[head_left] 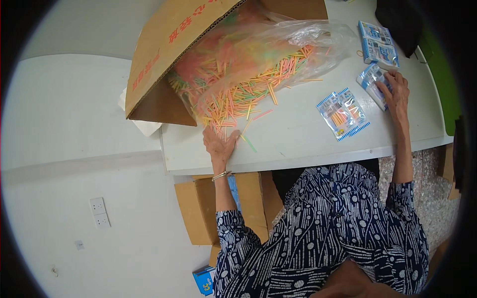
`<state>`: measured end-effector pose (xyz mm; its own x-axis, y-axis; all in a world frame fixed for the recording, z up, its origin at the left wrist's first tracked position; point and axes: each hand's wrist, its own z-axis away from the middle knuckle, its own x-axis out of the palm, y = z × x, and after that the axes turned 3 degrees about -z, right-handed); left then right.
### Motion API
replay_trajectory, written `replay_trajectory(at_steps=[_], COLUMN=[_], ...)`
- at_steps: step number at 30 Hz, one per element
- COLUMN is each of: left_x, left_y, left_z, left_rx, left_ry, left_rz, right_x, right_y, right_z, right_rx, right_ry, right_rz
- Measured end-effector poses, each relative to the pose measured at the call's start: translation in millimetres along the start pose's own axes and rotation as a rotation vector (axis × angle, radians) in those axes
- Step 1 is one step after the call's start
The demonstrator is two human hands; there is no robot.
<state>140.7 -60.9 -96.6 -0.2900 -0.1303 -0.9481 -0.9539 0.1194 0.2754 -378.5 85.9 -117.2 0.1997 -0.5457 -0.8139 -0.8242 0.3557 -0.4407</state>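
At the near edge of a heap of thin pastel sticks (238, 102), my left hand (218, 145) rests low on the table, thumb spread away from the fingers. A few sticks lie between thumb and fingers, not visibly gripped. The heap spills from a clear plastic bag (318, 37) inside a tipped cardboard box (174, 54). Over on the right, my right hand (397, 97) has thumb and fingers closed on a small blue-and-white plastic packet (370, 82), partly covering it. Left of that hand lie two overlapping packets (343, 114) with coloured sticks showing through their clear windows.
Stacked blue-and-white packets (378, 43) sit at the far right, beside a black item (400, 22). Loose sticks, including a green one (249, 144), lie near the white table's (293, 144) front edge. Open cardboard boxes (251, 198) stand below it. A wall (49, 198) is at left.
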Motion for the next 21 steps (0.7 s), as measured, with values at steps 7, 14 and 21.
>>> replay_trajectory(at_steps=[7, 14, 21], left_x=[-7.4, -15.7, -20.5], left_y=[3.8, -13.3, -32.2], left_z=[18.2, -1.6, -21.0], left_rx=[0.02, -0.105, 0.157], left_ry=[-0.028, -0.024, -0.087], left_rz=[0.001, -0.015, -0.118], right_x=[8.1, -11.2, -50.9], right_y=[10.8, -2.4, -32.9], right_z=[-1.1, -2.1, -3.6], right_rx=[-0.06, 0.145, 0.187], right_ry=[0.132, 0.11, 0.032], right_rz=[-0.034, -0.185, -0.523])
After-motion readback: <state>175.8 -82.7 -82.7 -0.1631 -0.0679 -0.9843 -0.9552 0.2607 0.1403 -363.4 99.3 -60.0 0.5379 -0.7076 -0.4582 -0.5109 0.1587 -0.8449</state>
